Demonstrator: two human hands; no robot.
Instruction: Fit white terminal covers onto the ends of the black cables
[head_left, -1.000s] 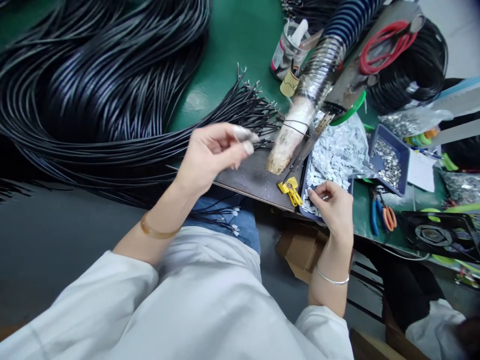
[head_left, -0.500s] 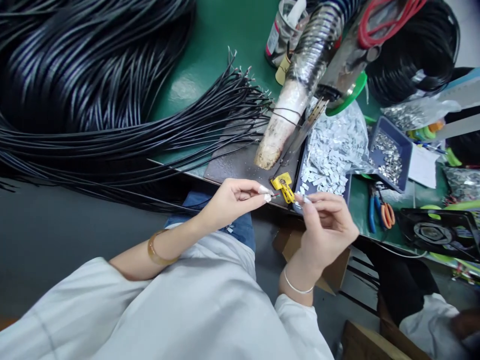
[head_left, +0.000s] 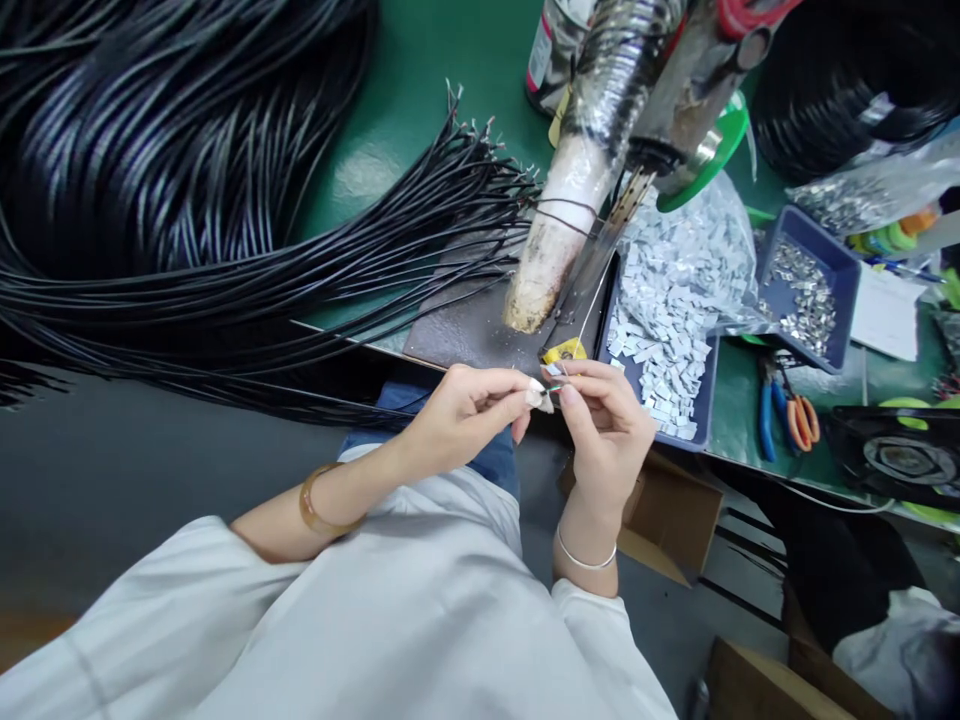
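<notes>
Mid-frame, the left hand (head_left: 466,415) pinches a wire end (head_left: 556,388) pointing rightward, nearly level, to the right hand (head_left: 611,432), whose closed fingertips seem to hold a pale tab (head_left: 553,369).

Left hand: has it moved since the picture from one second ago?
Yes: judged against the brown board, the left hand has moved rightward and nearer the person, from overlapping the board to about its near edge.

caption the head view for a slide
Left hand and right hand together at a wire end, small pale pieces nearby
</notes>
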